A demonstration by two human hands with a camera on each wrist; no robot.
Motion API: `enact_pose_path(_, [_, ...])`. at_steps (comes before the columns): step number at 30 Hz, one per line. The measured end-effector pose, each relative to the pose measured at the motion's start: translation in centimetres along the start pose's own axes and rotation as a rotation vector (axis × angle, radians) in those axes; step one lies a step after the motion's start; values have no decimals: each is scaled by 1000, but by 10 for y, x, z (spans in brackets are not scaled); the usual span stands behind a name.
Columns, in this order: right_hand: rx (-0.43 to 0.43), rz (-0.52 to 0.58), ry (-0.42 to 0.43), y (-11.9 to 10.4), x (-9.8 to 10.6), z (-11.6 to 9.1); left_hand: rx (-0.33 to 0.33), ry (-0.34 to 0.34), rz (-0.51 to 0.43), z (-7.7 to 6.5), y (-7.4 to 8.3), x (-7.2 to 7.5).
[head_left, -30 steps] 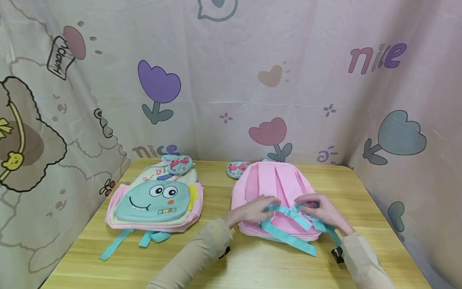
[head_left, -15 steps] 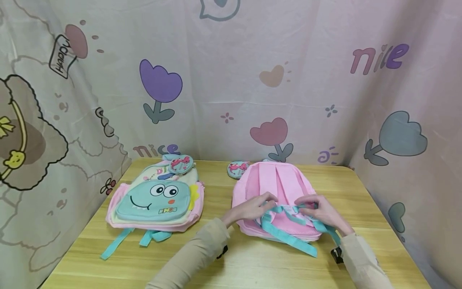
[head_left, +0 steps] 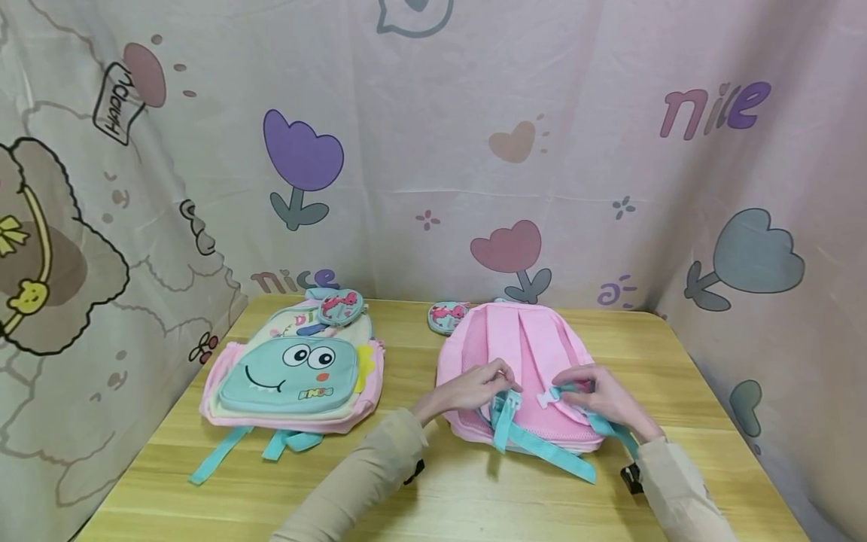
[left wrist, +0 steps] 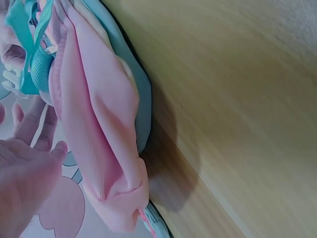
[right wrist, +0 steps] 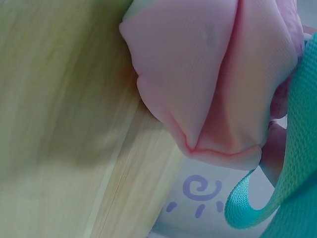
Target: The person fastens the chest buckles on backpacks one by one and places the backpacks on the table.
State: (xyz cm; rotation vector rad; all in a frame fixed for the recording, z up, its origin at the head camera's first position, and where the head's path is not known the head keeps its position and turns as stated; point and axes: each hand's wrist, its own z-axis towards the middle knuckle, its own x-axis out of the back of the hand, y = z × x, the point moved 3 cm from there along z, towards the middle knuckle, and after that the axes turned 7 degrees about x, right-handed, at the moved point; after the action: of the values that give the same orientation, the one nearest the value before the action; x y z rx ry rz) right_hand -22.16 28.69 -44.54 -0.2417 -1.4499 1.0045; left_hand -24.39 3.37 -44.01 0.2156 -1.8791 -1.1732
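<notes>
A pink backpack [head_left: 542, 342] lies with its padded back upward on the right half of the table. My left hand [head_left: 470, 388] is over its left side and pinches a turquoise strap [head_left: 501, 425] by a pale buckle piece [head_left: 516, 400]; the strap's loose end hangs down. My right hand [head_left: 603, 391] pinches the other turquoise strap [head_left: 612, 429], whose white buckle piece [head_left: 546, 397] points left from the fingertips. A gap separates the two buckle pieces. In the left wrist view, the left hand [left wrist: 29, 163] is beside the bag's pink side. The strap hides most of the right hand in its wrist view.
A second backpack [head_left: 284, 376] with a cartoon dinosaur face lies face up at the left. A round coin purse [head_left: 447, 318] rests behind the pink bag, and another round purse [head_left: 340, 309] lies on the second backpack. Patterned curtains surround the wooden table [head_left: 460, 512].
The strap that spanned the gap between my hands has come apart at the buckle. Its left part now hangs from my left hand, which has shifted slightly left; my right hand stays put.
</notes>
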Motion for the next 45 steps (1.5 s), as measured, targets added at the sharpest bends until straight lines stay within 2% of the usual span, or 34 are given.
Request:
enact_pose_path(5, [-14,12,-18,-1,-2,2,-14,-56,-37,-2,0,0])
enact_pose_path(11, [18,-12,-53,0,-6,5,-53,-110,-36,-5,2,2])
enact_pose_path(17, [3,-5,-68,0,-9,6,-82,-133,-21,-6,2,1])
enact_pose_path(29, [-37,-7,-95,-6,-10,6,-107,-108,-24,-4,0,1])
enact_pose_path(37, [-2,-22,-82,-6,-10,6,-109,-63,-31,-5,0,3])
enact_pose_path(45, [45,-67,-31,-4,-9,5,-94,0,-36,-3,0,3])
